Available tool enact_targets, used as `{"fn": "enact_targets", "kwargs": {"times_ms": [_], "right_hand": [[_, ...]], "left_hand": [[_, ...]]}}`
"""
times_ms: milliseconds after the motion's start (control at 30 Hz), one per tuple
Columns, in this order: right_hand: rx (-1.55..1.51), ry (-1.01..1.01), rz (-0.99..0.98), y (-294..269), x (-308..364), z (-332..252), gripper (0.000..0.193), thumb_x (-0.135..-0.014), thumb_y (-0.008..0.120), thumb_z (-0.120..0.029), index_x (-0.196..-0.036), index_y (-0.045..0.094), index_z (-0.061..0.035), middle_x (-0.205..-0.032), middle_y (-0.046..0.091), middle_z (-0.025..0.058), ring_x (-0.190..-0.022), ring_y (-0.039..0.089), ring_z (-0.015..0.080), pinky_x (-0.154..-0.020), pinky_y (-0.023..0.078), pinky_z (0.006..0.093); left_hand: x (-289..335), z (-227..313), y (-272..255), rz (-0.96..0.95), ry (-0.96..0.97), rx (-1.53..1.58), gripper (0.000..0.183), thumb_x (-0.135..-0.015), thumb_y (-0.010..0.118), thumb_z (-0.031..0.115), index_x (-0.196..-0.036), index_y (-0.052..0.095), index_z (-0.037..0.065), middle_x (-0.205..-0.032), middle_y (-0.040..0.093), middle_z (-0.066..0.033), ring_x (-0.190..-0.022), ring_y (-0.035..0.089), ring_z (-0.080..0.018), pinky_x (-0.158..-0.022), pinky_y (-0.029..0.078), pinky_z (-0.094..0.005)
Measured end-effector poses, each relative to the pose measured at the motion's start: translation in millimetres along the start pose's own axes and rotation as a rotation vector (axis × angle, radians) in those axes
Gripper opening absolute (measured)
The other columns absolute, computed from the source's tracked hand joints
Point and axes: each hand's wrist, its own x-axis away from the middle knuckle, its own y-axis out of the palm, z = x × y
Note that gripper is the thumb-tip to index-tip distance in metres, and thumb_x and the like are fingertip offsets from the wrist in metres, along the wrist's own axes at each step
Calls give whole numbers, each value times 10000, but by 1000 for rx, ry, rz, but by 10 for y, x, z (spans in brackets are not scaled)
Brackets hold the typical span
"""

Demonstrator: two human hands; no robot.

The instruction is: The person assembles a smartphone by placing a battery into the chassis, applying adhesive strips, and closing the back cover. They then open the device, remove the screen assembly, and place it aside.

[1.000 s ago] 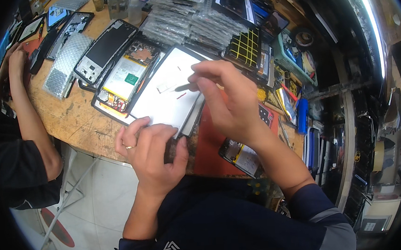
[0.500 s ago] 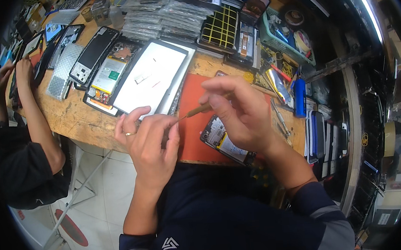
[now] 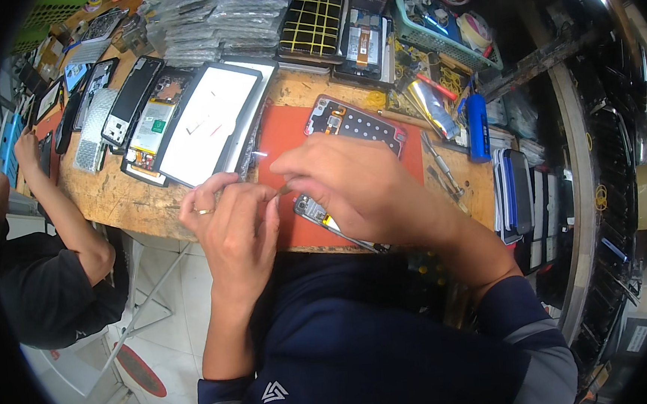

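Observation:
My right hand (image 3: 359, 181) grips a slim brown screwdriver (image 3: 285, 190), most of it hidden by the fingers. The tool's thin end meets the fingertips of my left hand (image 3: 236, 234), which are pinched together; whatever is between them is too small to make out. Both hands hover over the front of a red mat (image 3: 280, 145). Beneath my right hand lies an opened phone (image 3: 309, 209), partly covered, its inner parts and a bit of yellow showing. A dark, dotted phone part with a red rim (image 3: 367, 127) lies farther back on the mat.
Left of the mat, a white-faced panel (image 3: 209, 127) carries small bits. Opened phones (image 3: 150, 131) and stacked clear plastic packs (image 3: 240, 28) stand beyond. At right are a green basket (image 3: 432, 40), a blue bottle (image 3: 477, 127) and a metal tool (image 3: 441, 164). Another person's arm (image 3: 64, 194) is far left.
The view has shifted, so the table sits higher and farther left. My right hand has turned over and come closer to my left, covering more of the screwdriver. The dotted phone part now shows.

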Motion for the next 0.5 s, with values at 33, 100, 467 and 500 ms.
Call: {"fn": "enact_targets", "kwargs": {"times_ms": [33, 100, 467, 500], "right_hand": [[45, -29, -21, -9, 5, -8, 317, -924, 726, 36, -1239, 691, 29, -1035, 731, 180, -984, 732, 364, -853, 592, 426], [28, -18, -82, -18, 18, -19, 345, -880, 724, 48, -1222, 689, 20, -1039, 724, 176, -977, 721, 372, -858, 582, 441], [-62, 11, -300, 51, 33, 107, 304, -826, 718, -22, -1116, 631, 9, -1066, 717, 194, -1027, 729, 409, -882, 588, 479], [-71, -27, -275, 53, 23, 108, 300, -826, 721, -31, -1112, 635, 7, -1061, 719, 191, -1017, 735, 402, -861, 591, 475]], "left_hand": [[10, 9, 6, -11, 5, 6, 184, -862, 813, 79, -1014, 716, 119, -1006, 723, -27, -1167, 630, -299, -1061, 323, -496], [37, 32, 31, -41, -6, -7, 199, -857, 814, 72, -1025, 716, 113, -996, 718, -30, -1159, 631, -298, -1032, 334, -481], [190, 104, 228, -155, -111, 162, 368, -752, 881, 131, -1085, 727, 103, -1077, 687, -50, -1172, 619, -309, -1000, 341, -465], [194, 96, 231, -163, -119, 172, 371, -749, 884, 135, -1083, 725, 103, -1078, 686, -52, -1181, 616, -310, -1008, 339, -468]]}}
